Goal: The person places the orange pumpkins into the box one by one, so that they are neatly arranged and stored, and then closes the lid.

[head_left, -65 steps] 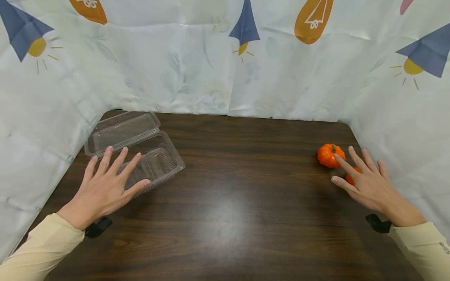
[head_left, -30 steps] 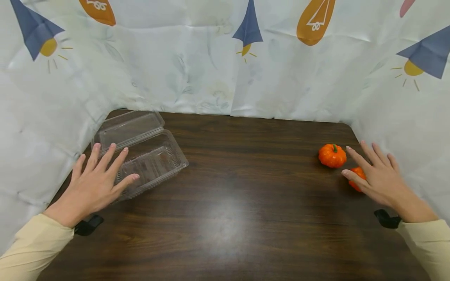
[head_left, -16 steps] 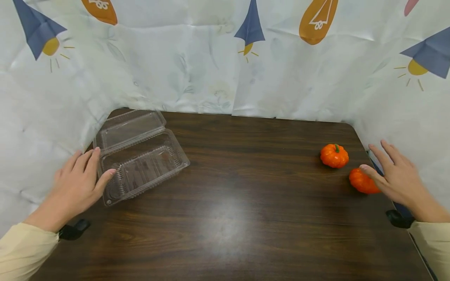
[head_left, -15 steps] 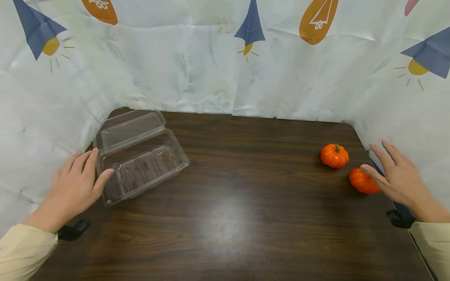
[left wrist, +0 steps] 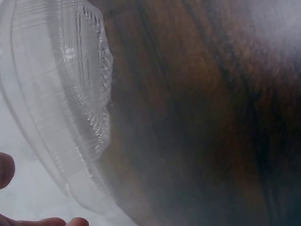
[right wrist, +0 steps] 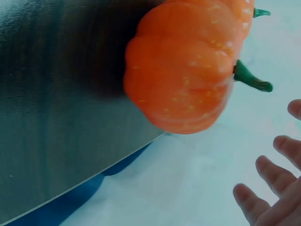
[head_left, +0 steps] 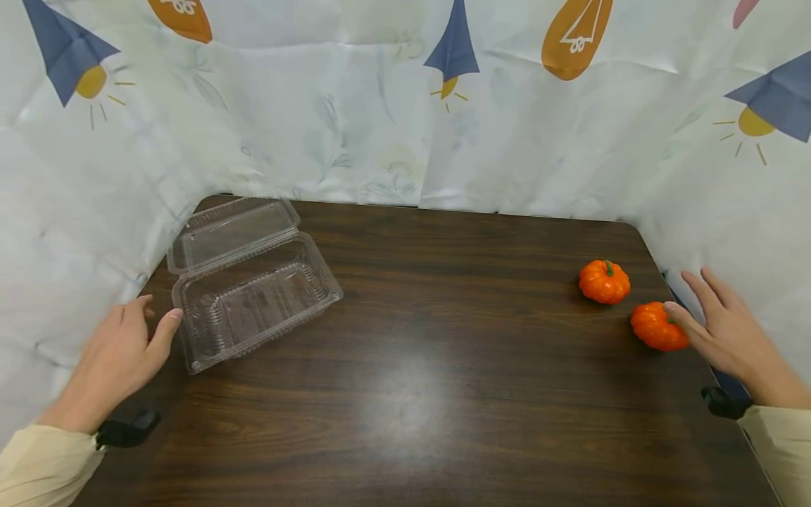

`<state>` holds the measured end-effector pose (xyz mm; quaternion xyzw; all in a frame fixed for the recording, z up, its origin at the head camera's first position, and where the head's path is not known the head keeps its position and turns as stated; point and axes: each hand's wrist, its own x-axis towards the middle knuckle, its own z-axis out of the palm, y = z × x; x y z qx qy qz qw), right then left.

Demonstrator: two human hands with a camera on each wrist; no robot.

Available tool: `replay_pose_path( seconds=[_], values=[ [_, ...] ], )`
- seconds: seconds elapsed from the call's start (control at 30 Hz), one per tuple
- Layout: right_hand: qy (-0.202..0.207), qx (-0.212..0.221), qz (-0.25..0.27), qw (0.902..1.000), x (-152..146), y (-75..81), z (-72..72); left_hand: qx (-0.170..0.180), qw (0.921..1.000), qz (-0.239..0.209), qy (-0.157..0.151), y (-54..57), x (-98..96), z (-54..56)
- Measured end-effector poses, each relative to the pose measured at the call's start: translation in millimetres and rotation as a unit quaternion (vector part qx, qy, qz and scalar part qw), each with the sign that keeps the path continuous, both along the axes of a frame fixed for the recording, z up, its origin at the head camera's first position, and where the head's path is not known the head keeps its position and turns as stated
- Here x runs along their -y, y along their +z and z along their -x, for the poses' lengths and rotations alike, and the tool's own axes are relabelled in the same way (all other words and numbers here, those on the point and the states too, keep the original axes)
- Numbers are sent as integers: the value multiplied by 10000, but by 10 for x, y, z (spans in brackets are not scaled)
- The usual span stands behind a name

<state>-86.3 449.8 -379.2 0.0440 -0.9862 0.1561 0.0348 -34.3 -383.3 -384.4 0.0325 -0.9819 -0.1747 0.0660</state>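
Observation:
A clear plastic clamshell container (head_left: 256,306) lies with its lid folded back at the table's left. My left hand (head_left: 120,352) is just left of its near corner, thumb apart from the fingers; in the left wrist view a gap shows between my fingertips and the container (left wrist: 61,94). Two small orange pumpkins with green stems sit at the right: a farther pumpkin (head_left: 604,282) and a nearer pumpkin (head_left: 655,327). My right hand (head_left: 728,334) is beside the nearer one, thumb overlapping it in the head view. In the right wrist view my spread fingers stay apart from that pumpkin (right wrist: 183,70).
Dark wood-grain table (head_left: 405,338) stretches between the container and the pumpkins. A white printed curtain (head_left: 355,120) surrounds its back and sides. The table's right edge (head_left: 750,440) runs under my right forearm. Each wrist wears a black camera mount.
Both hands have moved outward, the left away from over the container and the right off the pumpkins. My left fingers have bent somewhat. Container and pumpkins stay in place.

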Motion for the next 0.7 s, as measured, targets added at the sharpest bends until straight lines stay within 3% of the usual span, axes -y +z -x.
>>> replay_pose_path(
  seconds=[0.3,0.7],
  values=[
    [-280,344,-49,9990,-44,-88,-20,207,9996,-161,76,-126,61,30],
    [-160,332,265,9990,-92,-185,-24,564,9980,-229,190,-218,63,13]
  ],
)
